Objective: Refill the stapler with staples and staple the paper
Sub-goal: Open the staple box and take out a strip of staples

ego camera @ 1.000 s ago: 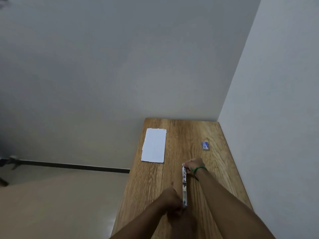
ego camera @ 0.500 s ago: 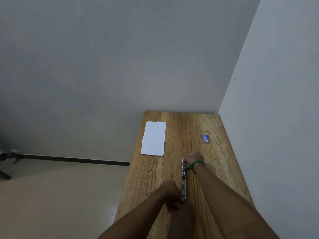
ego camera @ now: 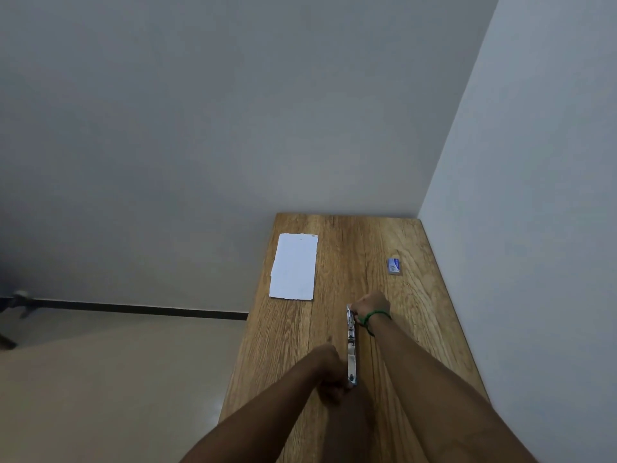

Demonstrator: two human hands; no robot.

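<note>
Stapler [ego camera: 351,344] (unfolded), left hand [ego camera: 329,372] near end, right hand [ego camera: 369,305] far

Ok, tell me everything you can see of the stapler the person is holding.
The stapler looks like shiny silver metal, long and narrow, seemingly swung open into one straight strip pointing away from the person. It sits low over the wooden table; contact with the wood is unclear. The right hand grips its far end, the left hand its near end. Any staples inside are too small to see.
</note>
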